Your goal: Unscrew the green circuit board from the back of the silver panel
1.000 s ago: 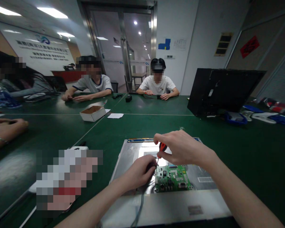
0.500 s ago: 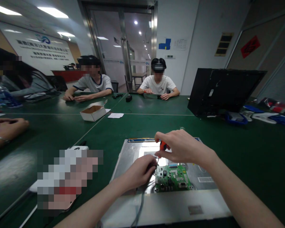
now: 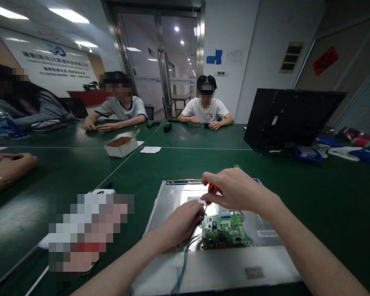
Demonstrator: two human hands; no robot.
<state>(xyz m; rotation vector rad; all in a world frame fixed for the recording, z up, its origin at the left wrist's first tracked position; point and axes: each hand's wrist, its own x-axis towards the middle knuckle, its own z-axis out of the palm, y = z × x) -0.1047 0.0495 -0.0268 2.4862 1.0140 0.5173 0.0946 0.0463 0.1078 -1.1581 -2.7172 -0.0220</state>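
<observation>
My right hand (image 3: 240,190) is closed round the orange-and-black handle of a screwdriver (image 3: 212,189), which points down. Its thin shaft runs to the upper left corner of a green circuit board (image 3: 225,233). Beside that corner are the curled fingertips of my left hand (image 3: 185,218), close to the screwdriver's tip; what they pinch, if anything, is hidden. The board sits on the back of a flat silver metal display panel (image 3: 165,201) lying on the table. A dark cable (image 3: 184,263) comes from under my left hand and trails over the panel's near edge.
On the green table (image 3: 191,160), an open white box (image 3: 121,148) stands ahead, with white paper (image 3: 150,150) beside it. A black monitor casing (image 3: 292,119) stands at the right. A blurred-out phone-like item (image 3: 89,238) lies at left. Several people sit around the table.
Almost nothing differs. Both hands and the screwdriver stay at the board's corner, with only a slight shift of the left fingers and the cable.
</observation>
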